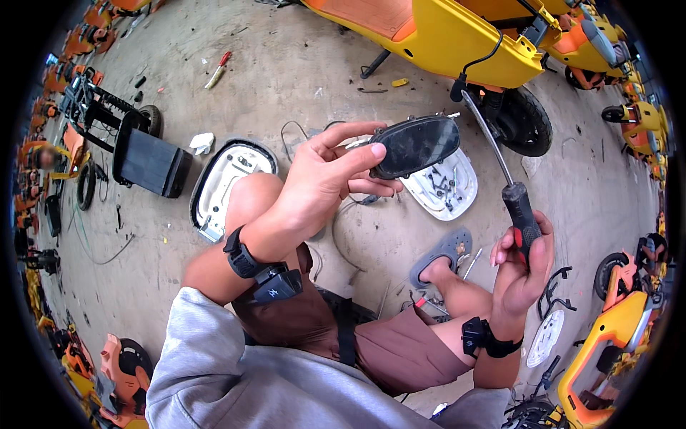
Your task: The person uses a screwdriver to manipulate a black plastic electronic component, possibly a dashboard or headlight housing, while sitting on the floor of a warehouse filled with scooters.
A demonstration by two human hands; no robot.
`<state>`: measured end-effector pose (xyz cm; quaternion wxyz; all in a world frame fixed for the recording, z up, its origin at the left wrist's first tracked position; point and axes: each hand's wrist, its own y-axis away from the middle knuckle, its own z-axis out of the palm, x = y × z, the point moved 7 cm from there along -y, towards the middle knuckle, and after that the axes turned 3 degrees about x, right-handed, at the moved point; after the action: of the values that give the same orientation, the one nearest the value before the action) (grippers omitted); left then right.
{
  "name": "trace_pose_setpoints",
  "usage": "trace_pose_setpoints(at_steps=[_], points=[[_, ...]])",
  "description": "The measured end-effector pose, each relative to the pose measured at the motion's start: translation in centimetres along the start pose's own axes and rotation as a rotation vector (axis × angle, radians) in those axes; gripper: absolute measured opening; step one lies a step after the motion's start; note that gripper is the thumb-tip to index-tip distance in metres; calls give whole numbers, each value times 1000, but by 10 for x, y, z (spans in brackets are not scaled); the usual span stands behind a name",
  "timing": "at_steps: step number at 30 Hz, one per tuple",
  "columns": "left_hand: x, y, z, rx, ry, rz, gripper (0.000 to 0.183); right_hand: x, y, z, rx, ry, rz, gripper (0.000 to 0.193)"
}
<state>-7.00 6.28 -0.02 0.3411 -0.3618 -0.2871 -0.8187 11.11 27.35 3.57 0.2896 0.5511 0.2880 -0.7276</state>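
My left hand (332, 168) grips a dark oval display unit (421, 146) by its left end, thumb on the glossy face. Small tabs stick out around its edge. In my right hand (529, 268) is a long screwdriver (520, 207) with a black and red handle, its metal shaft pointing up and away to the left. The screwdriver tip is apart from the display unit. Beneath the unit, a white shell (468, 204) on the floor holds several small dark parts. Another white shell with a black rim (207, 214) lies beside my left knee.
A yellow scooter body (457, 43) with a black wheel (525, 121) stands at the far right. Far left are a black box (150, 161) and a frame. A red-handled tool (218, 70) and cables lie on the floor. Yellow and orange scooters line both sides.
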Motion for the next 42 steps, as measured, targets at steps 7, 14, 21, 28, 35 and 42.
trace_pose_setpoints(at_steps=[7, 14, 21, 28, 35, 42], points=[[-5, 0, -2, 13, 17, -41, 40, -11, 10, -12, -34, 121, -234, 56], [-2, 1, 3, -8, -203, 83, 40, -14, 17, -7, -70, 210, -274, 53], [0, 3, 4, 27, -264, 121, 40, -13, 18, -1, -64, 253, -223, 56], [2, 3, 2, 46, -304, 179, 40, -14, 18, 12, -70, 239, -165, 58], [6, 5, 1, 88, -404, 228, 38, -12, 8, 7, -17, 354, -180, 54], [4, 4, -3, 138, -411, 225, 38, -16, 14, 12, -69, 522, -343, 55]])
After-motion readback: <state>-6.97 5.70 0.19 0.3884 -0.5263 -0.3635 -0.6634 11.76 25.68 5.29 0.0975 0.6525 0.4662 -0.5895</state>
